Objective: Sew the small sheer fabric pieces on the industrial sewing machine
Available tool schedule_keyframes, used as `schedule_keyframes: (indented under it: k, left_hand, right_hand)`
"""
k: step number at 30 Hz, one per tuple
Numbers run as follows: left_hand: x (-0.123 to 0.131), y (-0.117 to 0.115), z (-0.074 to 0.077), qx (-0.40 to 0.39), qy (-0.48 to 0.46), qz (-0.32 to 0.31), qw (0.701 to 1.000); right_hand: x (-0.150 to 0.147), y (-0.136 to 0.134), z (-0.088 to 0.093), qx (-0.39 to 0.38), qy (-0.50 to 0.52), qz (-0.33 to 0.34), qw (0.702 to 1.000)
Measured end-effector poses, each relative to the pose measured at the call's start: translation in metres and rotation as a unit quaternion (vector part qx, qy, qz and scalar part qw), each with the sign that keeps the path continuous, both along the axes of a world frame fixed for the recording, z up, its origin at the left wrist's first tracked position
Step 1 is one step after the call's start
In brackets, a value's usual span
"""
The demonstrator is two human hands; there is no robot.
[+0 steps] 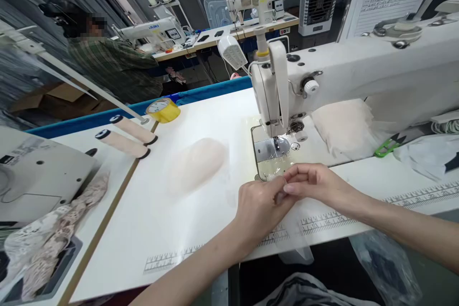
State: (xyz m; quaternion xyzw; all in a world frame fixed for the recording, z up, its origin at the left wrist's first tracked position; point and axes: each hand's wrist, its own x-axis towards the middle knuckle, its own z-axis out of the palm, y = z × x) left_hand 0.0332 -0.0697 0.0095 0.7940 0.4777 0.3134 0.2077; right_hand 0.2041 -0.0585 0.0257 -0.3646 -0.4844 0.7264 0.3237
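My two hands meet just in front of the needle of a white sewing machine (265, 98). The left hand (261, 201) comes up from the lower left, fingers curled, thumb and forefinger pinched tight. The right hand (311, 184) reaches in from the right, its thumb and forefinger closed tip to tip against the left's. Between them they grasp a sheer strip (303, 251), which hangs below the hands over the table's front edge; how it lies between the fingertips is too small for me to tell.

On the white table (201, 222), to the left, lies a blurred, pale pink oval (201, 162). Beyond it are two pale thread spools (134, 130) and a roll of yellow tape (167, 112). A pale fabric stack (344, 124) sits under the machine's arm, with green snips (385, 147) near it. A printed ruler (326, 222) runs along the front edge.

At the upper left, a co-worker in a plaid shirt (111, 64) sits by another sewing machine (154, 33).
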Motion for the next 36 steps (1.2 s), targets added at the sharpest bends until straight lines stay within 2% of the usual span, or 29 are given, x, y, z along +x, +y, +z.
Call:
schedule_keyframes:
  k: [2, 5, 9, 12, 15, 18, 21, 26, 28, 30, 31, 32, 34, 36]
  left_hand:
    - [0.000, 0.000, 0.002, 0.002, 0.020, 0.011, 1.000]
    - [-0.002, 0.001, 0.007, -0.085, 0.012, -0.009, 0.996]
    - [-0.005, 0.008, 0.012, -0.228, -0.129, -0.074, 0.962]
    - [-0.006, 0.012, 0.013, -0.284, -0.200, -0.094, 0.933]
    - [-0.005, 0.013, 0.013, -0.273, -0.191, -0.081, 0.939]
    - [-0.003, 0.013, 0.011, -0.254, -0.182, -0.058, 0.948]
    - [-0.001, 0.013, 0.008, -0.228, -0.170, -0.050, 0.957]
    - [-0.001, 0.011, 0.006, -0.129, -0.122, -0.102, 0.979]
    - [-0.003, 0.012, 0.009, -0.126, -0.152, -0.121, 0.973]
    - [-0.007, 0.015, 0.013, -0.158, -0.208, -0.130, 0.957]
    - [-0.008, 0.017, 0.015, -0.178, -0.232, -0.128, 0.948]
    - [-0.010, 0.018, 0.016, -0.198, -0.249, -0.122, 0.940]
    - [-0.013, 0.021, 0.018, -0.231, -0.263, -0.114, 0.930]
    - [-0.013, 0.022, 0.018, -0.245, -0.262, -0.115, 0.927]
  right_hand:
    - [-0.002, 0.002, -0.004, -0.006, -0.009, -0.021, 1.000]
    - [0.001, 0.006, -0.010, 0.005, -0.029, -0.048, 0.998]
    - [0.007, 0.008, -0.014, 0.003, -0.038, -0.074, 0.997]
    - [0.007, 0.007, -0.016, -0.033, -0.051, -0.098, 0.993]
    - [0.005, 0.007, -0.017, -0.042, -0.031, -0.098, 0.994]
    - [0.002, 0.006, -0.015, -0.014, -0.008, -0.080, 0.997]
    - [0.000, 0.004, -0.010, 0.016, -0.036, -0.058, 0.998]
    - [0.008, 0.012, -0.001, 0.081, -0.088, 0.000, 0.993]
    - [0.020, 0.022, -0.002, 0.087, -0.104, 0.011, 0.991]
    - [0.036, 0.032, -0.005, 0.075, -0.138, 0.044, 0.987]
    - [0.043, 0.037, -0.007, 0.076, -0.170, 0.056, 0.981]
    - [0.050, 0.040, -0.007, 0.105, -0.219, 0.041, 0.969]
    - [0.058, 0.044, -0.004, 0.186, -0.314, -0.019, 0.931]
    - [0.059, 0.044, 0.003, 0.221, -0.354, -0.051, 0.907]
